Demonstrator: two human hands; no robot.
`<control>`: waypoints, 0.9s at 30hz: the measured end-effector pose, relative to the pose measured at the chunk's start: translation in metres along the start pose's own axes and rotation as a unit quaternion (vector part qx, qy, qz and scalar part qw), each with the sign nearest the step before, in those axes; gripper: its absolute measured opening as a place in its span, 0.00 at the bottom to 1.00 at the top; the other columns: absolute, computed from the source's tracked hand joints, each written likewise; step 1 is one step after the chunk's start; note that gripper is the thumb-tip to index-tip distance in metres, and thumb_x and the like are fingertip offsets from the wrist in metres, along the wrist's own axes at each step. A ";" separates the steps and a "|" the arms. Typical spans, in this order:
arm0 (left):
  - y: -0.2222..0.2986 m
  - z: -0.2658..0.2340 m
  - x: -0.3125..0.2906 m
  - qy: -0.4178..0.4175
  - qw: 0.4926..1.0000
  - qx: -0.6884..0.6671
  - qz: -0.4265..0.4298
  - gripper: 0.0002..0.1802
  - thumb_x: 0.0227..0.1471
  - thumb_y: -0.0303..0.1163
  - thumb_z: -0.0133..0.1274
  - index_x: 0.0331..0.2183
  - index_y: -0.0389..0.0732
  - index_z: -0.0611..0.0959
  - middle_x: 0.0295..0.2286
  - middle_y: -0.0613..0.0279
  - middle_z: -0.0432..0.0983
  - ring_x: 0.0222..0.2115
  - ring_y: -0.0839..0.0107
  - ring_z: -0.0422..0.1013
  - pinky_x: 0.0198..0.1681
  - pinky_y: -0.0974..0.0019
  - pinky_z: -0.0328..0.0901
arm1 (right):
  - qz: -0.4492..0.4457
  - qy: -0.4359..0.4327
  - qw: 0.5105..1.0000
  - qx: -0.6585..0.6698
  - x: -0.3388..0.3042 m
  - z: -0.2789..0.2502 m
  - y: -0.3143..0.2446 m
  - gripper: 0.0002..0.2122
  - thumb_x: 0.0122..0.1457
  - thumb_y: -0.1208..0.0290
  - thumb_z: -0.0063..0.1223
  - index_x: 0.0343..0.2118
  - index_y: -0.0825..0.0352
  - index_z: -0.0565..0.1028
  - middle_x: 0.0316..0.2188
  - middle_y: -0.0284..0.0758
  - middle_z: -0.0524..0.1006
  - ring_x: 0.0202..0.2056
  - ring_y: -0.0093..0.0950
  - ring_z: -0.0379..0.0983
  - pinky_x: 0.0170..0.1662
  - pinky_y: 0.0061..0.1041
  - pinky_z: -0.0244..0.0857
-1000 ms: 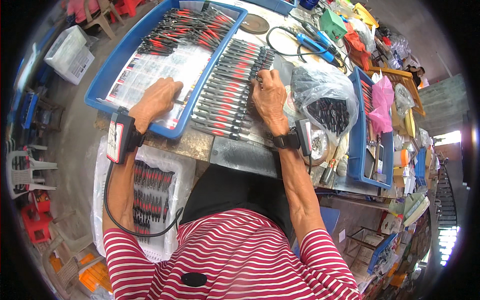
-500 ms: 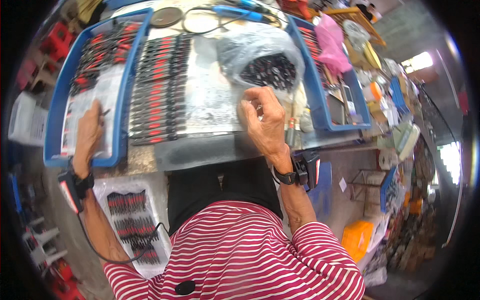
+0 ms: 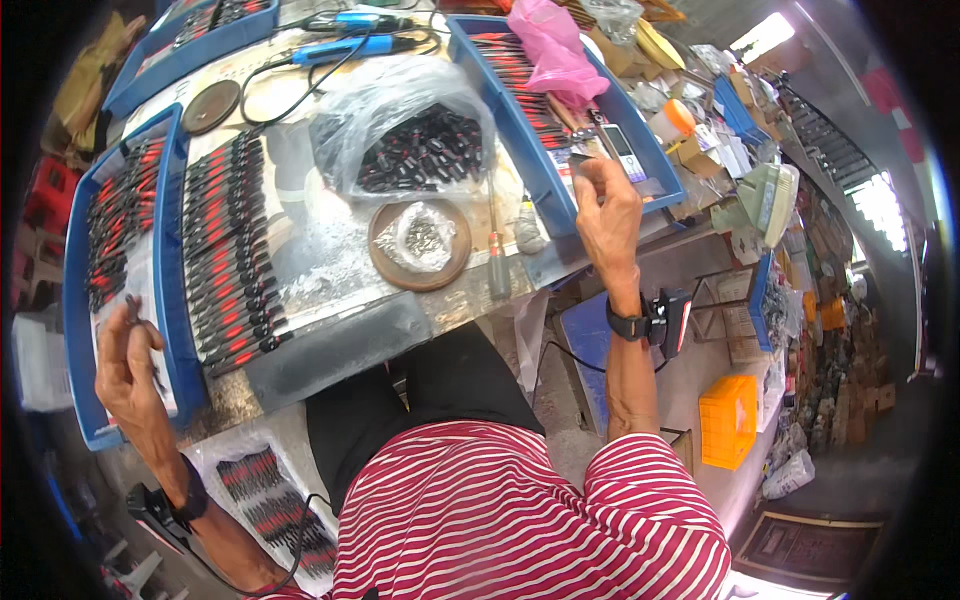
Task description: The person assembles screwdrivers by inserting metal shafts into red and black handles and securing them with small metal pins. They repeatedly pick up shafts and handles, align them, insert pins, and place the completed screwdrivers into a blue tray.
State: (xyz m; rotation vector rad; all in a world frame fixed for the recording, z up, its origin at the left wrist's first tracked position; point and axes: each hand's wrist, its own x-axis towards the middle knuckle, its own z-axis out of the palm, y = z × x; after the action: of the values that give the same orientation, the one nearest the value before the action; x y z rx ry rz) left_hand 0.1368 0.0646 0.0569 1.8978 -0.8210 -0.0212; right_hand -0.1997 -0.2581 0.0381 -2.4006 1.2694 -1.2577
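Observation:
My left hand [image 3: 125,360] hovers over the near end of the left blue tray [image 3: 72,300], fingers closed on a thin dark piece [image 3: 133,306] that sticks up from them. The tray holds black-and-red pieces [image 3: 120,215], and more lie in rows [image 3: 230,250] on the table beside it. My right hand [image 3: 605,205] reaches to the near corner of the right blue tray [image 3: 560,205], pinching a small dark part [image 3: 579,160]. A phone [image 3: 622,152] lies in that tray just beyond the fingers.
A clear bag of black parts [image 3: 410,140] sits mid-table, behind a round brown dish [image 3: 385,262] holding a small bag of screws [image 3: 422,235]. A screwdriver [image 3: 497,255] lies beside it. There is a pink bag [image 3: 555,50], blue corded tools [image 3: 350,45], and an orange crate [image 3: 728,420] on the floor.
My right hand moved from the middle of the table to the right blue tray. My left hand lifted off the left tray and curled around a piece. The view swung right.

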 end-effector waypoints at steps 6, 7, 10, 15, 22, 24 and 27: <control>0.032 0.058 -0.038 -0.142 0.918 -0.360 -0.089 0.11 0.52 0.24 0.48 0.39 0.32 0.74 0.20 0.63 0.69 0.23 0.75 0.65 0.30 0.71 0.63 | 0.008 -0.153 0.961 -0.228 0.057 0.014 0.067 0.08 0.51 0.72 0.43 0.30 0.66 0.74 0.28 0.47 0.76 0.33 0.46 0.72 0.38 0.39 0.65; 0.035 0.066 -0.044 -0.139 0.902 -0.393 -0.107 0.11 0.52 0.24 0.48 0.39 0.32 0.73 0.20 0.62 0.69 0.22 0.74 0.65 0.30 0.69 0.63 | -0.023 -0.156 0.964 -0.216 0.062 0.022 0.076 0.08 0.51 0.72 0.43 0.30 0.66 0.75 0.28 0.47 0.76 0.33 0.46 0.72 0.38 0.39 0.65; 0.041 0.081 -0.063 -0.139 0.885 -0.425 -0.131 0.10 0.51 0.24 0.48 0.38 0.31 0.73 0.20 0.61 0.69 0.21 0.73 0.65 0.29 0.67 0.64 | -0.066 -0.194 0.958 -0.199 0.070 0.039 0.092 0.09 0.49 0.74 0.43 0.31 0.66 0.75 0.30 0.46 0.76 0.35 0.45 0.73 0.38 0.40 0.65; 0.041 0.083 -0.074 -0.163 0.897 -0.382 -0.149 0.10 0.52 0.24 0.47 0.36 0.30 0.73 0.18 0.62 0.68 0.21 0.74 0.65 0.29 0.69 0.64 | -0.143 -0.234 0.935 -0.226 0.078 0.048 0.105 0.09 0.49 0.77 0.42 0.29 0.66 0.76 0.30 0.43 0.76 0.34 0.43 0.74 0.34 0.39 0.67; 0.038 0.087 -0.082 -0.176 0.897 -0.376 -0.152 0.10 0.52 0.26 0.48 0.36 0.30 0.73 0.18 0.62 0.68 0.22 0.74 0.66 0.30 0.70 0.64 | -0.179 -0.239 0.932 -0.207 0.080 0.062 0.123 0.07 0.49 0.76 0.44 0.27 0.67 0.75 0.30 0.42 0.76 0.33 0.43 0.74 0.33 0.39 0.66; 0.038 0.087 -0.084 -0.188 0.898 -0.370 -0.148 0.10 0.52 0.26 0.48 0.36 0.30 0.73 0.18 0.62 0.68 0.22 0.74 0.66 0.30 0.70 0.64 | -0.184 -0.240 0.931 -0.204 0.081 0.064 0.126 0.06 0.49 0.76 0.44 0.27 0.67 0.75 0.30 0.42 0.76 0.32 0.43 0.74 0.33 0.39 0.66; 0.039 0.086 -0.089 -0.201 0.900 -0.355 -0.151 0.10 0.52 0.26 0.48 0.36 0.29 0.72 0.19 0.61 0.69 0.22 0.74 0.66 0.30 0.71 0.64 | -0.182 -0.263 0.925 -0.207 0.080 0.066 0.126 0.06 0.48 0.76 0.46 0.28 0.67 0.75 0.30 0.42 0.75 0.33 0.43 0.73 0.34 0.39 0.66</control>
State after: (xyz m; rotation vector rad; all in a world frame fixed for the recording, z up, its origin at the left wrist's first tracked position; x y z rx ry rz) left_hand 0.0165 0.0352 0.0177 1.3032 -0.6491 -0.8222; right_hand -0.2058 -0.4127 -0.0151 -3.0816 1.0240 -0.3383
